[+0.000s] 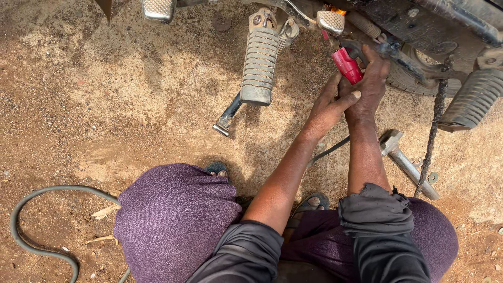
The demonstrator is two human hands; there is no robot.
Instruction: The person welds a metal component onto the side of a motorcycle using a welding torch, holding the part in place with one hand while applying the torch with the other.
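Head view looks straight down on a person squatting on bare sandy ground (pixel 105 105) beside the underside of a motorbike (pixel 445 26). The right hand (pixel 369 86) is wrapped round a small red cap-shaped piece (pixel 347 65), its grip closed on the lower end while the upper end points up toward the dark metal under the frame. The left hand (pixel 330 107) lies against the right wrist and palm, fingers loosely extended and thumb out, steadying rather than holding; I cannot tell whether its fingertips touch the red piece.

Just left of the hands hangs a ribbed footrest (pixel 259 65), with the side stand (pixel 228 118) below it touching the dirt. To the right hangs a loose drive chain (pixel 435 131), and a second ribbed footrest (pixel 471 99) sits beyond it. A metal wrench (pixel 406 162) lies on the ground beside the right forearm, and a grey hose (pixel 36 230) curls at the lower left.

The risks I see: the red piece is small and held near its end, so it could slip and drop into the loose sand, picking up grit. The dangling chain hangs close to the right forearm and could catch it. The squat looks tight, and a shift of weight could jog both hands.
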